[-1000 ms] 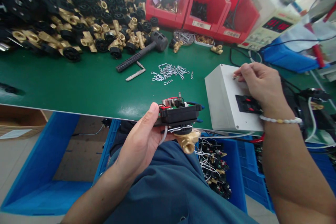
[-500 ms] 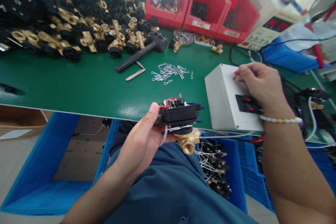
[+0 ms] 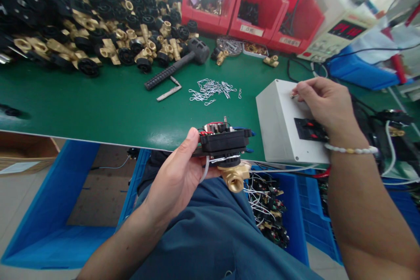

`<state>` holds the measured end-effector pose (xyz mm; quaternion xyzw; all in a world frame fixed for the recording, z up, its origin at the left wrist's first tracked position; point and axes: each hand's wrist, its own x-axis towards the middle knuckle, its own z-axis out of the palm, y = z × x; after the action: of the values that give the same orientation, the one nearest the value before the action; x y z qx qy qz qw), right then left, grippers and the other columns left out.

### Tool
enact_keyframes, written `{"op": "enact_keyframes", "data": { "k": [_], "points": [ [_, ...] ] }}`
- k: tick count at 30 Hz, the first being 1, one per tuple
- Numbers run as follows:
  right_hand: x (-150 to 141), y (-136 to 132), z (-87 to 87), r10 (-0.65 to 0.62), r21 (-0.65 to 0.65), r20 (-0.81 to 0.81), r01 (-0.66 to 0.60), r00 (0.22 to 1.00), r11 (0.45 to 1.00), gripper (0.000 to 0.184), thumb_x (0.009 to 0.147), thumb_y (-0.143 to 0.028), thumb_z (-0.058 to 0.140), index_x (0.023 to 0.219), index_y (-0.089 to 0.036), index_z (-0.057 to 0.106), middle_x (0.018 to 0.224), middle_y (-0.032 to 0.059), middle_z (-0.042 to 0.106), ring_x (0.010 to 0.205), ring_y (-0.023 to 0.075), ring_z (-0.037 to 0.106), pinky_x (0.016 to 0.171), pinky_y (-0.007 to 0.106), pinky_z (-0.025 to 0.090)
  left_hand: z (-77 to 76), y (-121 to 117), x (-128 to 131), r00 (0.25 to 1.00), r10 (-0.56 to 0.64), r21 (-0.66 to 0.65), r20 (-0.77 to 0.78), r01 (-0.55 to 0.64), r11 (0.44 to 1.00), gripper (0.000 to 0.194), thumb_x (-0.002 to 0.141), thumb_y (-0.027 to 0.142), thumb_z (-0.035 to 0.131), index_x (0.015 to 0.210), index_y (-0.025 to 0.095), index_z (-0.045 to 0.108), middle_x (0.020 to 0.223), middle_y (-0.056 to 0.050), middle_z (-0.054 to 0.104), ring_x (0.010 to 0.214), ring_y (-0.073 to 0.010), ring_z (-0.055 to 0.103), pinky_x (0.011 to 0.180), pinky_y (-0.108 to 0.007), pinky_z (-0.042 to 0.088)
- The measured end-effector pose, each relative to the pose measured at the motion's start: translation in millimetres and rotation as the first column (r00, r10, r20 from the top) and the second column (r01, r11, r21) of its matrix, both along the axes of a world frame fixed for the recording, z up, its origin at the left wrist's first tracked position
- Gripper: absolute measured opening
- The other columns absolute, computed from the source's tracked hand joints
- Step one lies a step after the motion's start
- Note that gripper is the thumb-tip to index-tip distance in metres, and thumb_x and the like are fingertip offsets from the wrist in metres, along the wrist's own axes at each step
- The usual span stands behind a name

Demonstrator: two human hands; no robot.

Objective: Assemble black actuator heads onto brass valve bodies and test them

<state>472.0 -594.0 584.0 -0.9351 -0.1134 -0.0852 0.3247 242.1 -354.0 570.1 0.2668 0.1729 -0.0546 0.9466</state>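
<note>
My left hand [image 3: 179,166] grips a motorized brass valve [image 3: 225,142] at the table's front edge. Its black housing is uppermost with red and blue wires showing, and the brass body points down. A white cable runs from it to the right. My right hand [image 3: 323,98], with a beaded bracelet at the wrist, pinches a small metal toggle switch [image 3: 293,96] on top of a grey control box [image 3: 275,118]. Black terminals with red tabs [image 3: 310,129] sit beside that hand. Several wire clips [image 3: 213,89] lie in a loose pile behind the valve.
A black mallet [image 3: 179,68] and a bent metal rod [image 3: 169,93] lie on the green table. Brass valve bodies [image 3: 111,50] crowd the back left. Red bins [image 3: 259,30] and a power supply [image 3: 341,30] stand behind. Blue crates [image 3: 42,245] sit below the edge.
Both hands hold nearly the same positions, and the valve stays in place. On the power supply, the red display reading looks different.
</note>
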Motion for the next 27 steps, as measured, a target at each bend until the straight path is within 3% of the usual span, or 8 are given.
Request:
{"op": "enact_keyframes", "data": {
  "k": [7,15,27],
  "points": [
    [0.1,0.4,1.1,0.008,-0.005,-0.001,-0.008,1.0,1.0,0.021,0.084,-0.038,0.069,0.075,-0.019,0.068,0.074,0.0019,0.07,0.062,0.0123,0.057,0.064,0.026,0.044,0.5,1.6,1.5,0.999,-0.037,0.014,-0.013,0.037,0.999,0.043,0.102,0.048,0.049,0.113,0.015,0.075,0.109,-0.014,0.078,0.114,-0.0331,0.072,0.101,-0.053,0.058],
    [-1.3,2.4,2.5,-0.016,-0.011,-0.007,0.016,1.0,1.0,0.014,0.084,-0.028,0.068,0.075,-0.018,0.067,0.072,0.0014,0.069,0.061,0.0116,0.056,0.062,0.025,0.042,-0.1,0.5,2.5,0.999,-0.035,0.025,0.008,0.035,0.999,0.045,0.104,0.046,0.044,0.111,0.015,0.075,0.103,-0.013,0.079,0.111,-0.0317,0.074,0.099,-0.052,0.06],
    [0.6,-0.5,0.2,-0.002,-0.005,-0.006,0.002,1.0,1.0,0.019,0.084,-0.034,0.072,0.076,-0.018,0.067,0.073,0.0016,0.069,0.062,0.0123,0.056,0.063,0.026,0.042,-0.7,2.6,2.0,1.0,-0.027,0.026,0.004,0.027,0.999,0.045,0.104,0.046,0.043,0.111,0.016,0.075,0.107,-0.013,0.078,0.115,-0.0322,0.072,0.101,-0.051,0.058]
  ]
}}
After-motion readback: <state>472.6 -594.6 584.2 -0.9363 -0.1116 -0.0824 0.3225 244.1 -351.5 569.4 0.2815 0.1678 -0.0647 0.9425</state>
